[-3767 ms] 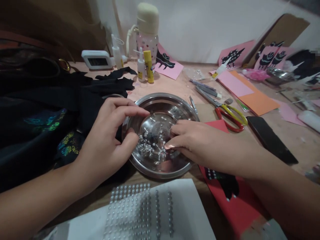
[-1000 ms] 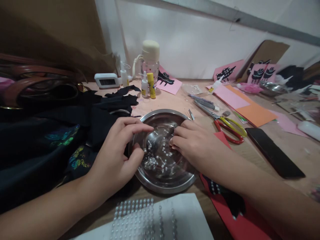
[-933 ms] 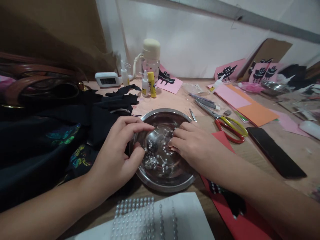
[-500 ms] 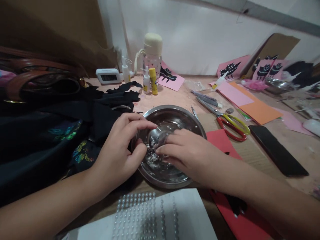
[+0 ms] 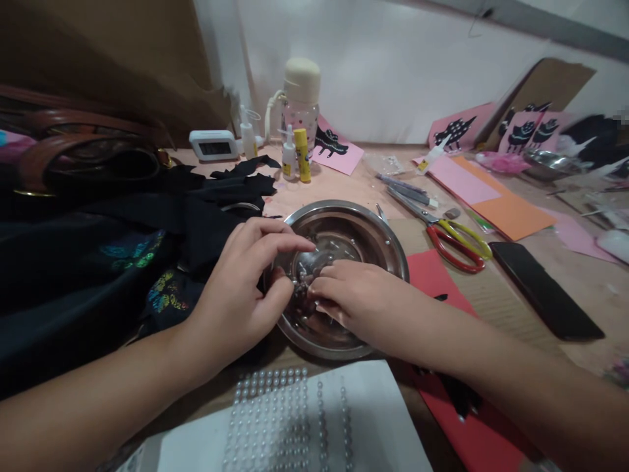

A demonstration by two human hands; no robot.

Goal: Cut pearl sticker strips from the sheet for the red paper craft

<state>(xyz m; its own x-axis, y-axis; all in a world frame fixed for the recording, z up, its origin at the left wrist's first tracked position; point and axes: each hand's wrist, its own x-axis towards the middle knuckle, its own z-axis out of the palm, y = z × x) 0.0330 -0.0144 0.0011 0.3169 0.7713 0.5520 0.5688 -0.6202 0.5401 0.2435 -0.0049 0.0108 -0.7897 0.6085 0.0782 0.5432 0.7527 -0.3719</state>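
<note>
A round steel dish (image 5: 378, 226) sits in front of me with several small pearl beads (image 5: 301, 280) in its bottom. My left hand (image 5: 240, 282) grips the dish's left rim, thumb inside and fingers curled over the edge. My right hand (image 5: 358, 301) reaches into the dish from the right, fingers pressed together and down among the beads; what they pinch is hidden. A white sheet with rows of stick-on pearls (image 5: 289, 419) lies just below the dish.
Black fabric (image 5: 98, 262) and a brown bag (image 5: 73, 151) fill the left. Red card (image 5: 432, 269), yellow-and-red scissors (image 5: 457, 239) and a black phone (image 5: 545, 288) lie to the right. Glue bottles (image 5: 295, 154), a water bottle (image 5: 301, 92) and pink cards (image 5: 339, 144) stand behind.
My right hand has slid leftward across the dish towards my left thumb and now covers most of the beads. My left hand stays on the rim. The view has shifted slightly.
</note>
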